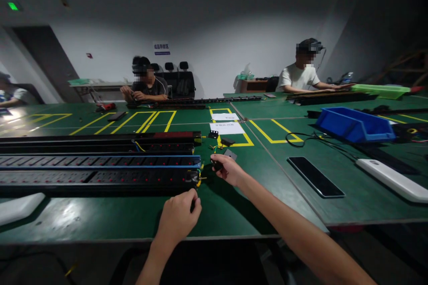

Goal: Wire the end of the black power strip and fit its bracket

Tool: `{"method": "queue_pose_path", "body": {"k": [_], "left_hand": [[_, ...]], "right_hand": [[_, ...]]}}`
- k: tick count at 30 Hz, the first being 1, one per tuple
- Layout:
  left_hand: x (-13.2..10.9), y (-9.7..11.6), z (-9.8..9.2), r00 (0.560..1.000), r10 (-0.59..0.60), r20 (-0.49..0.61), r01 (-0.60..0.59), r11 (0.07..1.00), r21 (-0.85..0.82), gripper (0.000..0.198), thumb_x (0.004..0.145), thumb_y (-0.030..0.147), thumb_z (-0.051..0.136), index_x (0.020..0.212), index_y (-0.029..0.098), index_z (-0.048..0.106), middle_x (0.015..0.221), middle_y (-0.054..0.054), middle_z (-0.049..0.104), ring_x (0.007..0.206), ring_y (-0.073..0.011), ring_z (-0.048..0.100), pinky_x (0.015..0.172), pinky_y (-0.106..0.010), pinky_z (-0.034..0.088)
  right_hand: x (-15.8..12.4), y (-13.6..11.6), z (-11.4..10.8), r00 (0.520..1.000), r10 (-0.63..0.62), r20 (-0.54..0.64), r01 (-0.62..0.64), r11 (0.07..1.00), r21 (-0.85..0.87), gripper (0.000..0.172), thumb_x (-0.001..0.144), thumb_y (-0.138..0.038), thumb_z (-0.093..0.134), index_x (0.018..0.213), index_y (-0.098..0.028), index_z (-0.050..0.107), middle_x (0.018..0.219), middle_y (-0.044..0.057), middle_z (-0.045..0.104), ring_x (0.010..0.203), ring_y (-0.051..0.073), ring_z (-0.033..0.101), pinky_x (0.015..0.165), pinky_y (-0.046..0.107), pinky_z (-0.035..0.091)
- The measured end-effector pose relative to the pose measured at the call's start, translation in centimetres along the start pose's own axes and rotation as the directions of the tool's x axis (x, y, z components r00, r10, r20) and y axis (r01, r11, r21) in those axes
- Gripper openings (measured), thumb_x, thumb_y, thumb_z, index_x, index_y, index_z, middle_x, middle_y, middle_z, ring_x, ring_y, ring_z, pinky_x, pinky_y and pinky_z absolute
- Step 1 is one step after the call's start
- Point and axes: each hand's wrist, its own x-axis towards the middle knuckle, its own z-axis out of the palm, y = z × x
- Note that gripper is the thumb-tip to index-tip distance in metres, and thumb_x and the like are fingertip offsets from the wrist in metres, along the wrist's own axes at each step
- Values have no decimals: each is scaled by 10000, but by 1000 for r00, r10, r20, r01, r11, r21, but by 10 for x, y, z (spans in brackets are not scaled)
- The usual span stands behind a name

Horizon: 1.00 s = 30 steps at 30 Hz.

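Note:
My right hand [228, 170] is closed round a small black part [217, 165], just off the right ends of the long black socket strips. Lower down, my left hand [179, 214] has its fingers curled near the end of the nearest socket strip [143, 178]; whatever it may hold is hidden. Yellow-green wires [199, 180] stick out of that strip's end. Behind it lies a blue-edged socket strip [100, 161]. A small grey plate [230, 154] rests just beyond my right hand, and a small black bracket [213, 134] lies further back.
To the right lie a dark phone [316, 177], a white power-bank-like block [393, 179] and a blue bin [356, 124] beside a black cable [321, 142]. A white object [22, 208] is at front left. Paper sheets [227, 128] lie mid-table. Two people work across the table; another sits far left.

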Motion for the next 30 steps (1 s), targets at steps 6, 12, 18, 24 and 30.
{"method": "queue_pose_path", "body": {"k": [6, 12, 18, 24, 30], "left_hand": [[-2, 2, 1, 1000, -4, 7, 4, 1000, -25, 135, 932, 254, 481, 843, 221, 577, 797, -6, 701, 728, -165, 657, 638, -277, 344], [-2, 1, 3, 1000, 12, 21, -11, 999, -38, 133, 935, 262, 478, 865, 225, 585, 815, -16, 709, 752, -190, 678, 634, -280, 363], [-1, -2, 3, 997, 52, 48, -49, 997, -56, 173, 965, 278, 425, 923, 226, 585, 852, -35, 718, 776, -212, 693, 634, -289, 375], [2, -3, 7, 997, 66, 31, -64, 996, -61, 173, 966, 284, 447, 886, 235, 592, 828, -12, 713, 772, -196, 687, 646, -280, 364], [2, -4, 5, 997, 65, 45, -63, 997, -54, 193, 969, 284, 433, 886, 235, 600, 840, -8, 716, 769, -182, 680, 636, -272, 343]], "right_hand": [[1, 7, -6, 993, -10, 120, 34, 980, -198, 236, 778, -236, 754, 981, -199, 639, 739, -27, 647, 487, 84, 601, 360, 148, 393], [-24, -7, 3, 991, 4, 133, 32, 962, -270, 306, 712, -282, 798, 964, -199, 645, 736, -29, 636, 511, 87, 598, 367, 146, 344], [-100, -15, 1, 910, -179, 374, 234, 966, -106, 345, 749, -427, 791, 955, -196, 639, 632, -44, 572, 443, 69, 487, 387, 168, 311], [-115, 38, -24, 938, -332, 102, 348, 893, -286, 343, 802, -482, 741, 771, -182, 578, 553, -60, 459, 455, 70, 380, 419, 193, 293], [-116, 73, -31, 851, -524, 29, 477, 748, -461, 313, 887, -449, 648, 755, -175, 570, 640, -38, 456, 600, 98, 408, 551, 218, 350]]}}
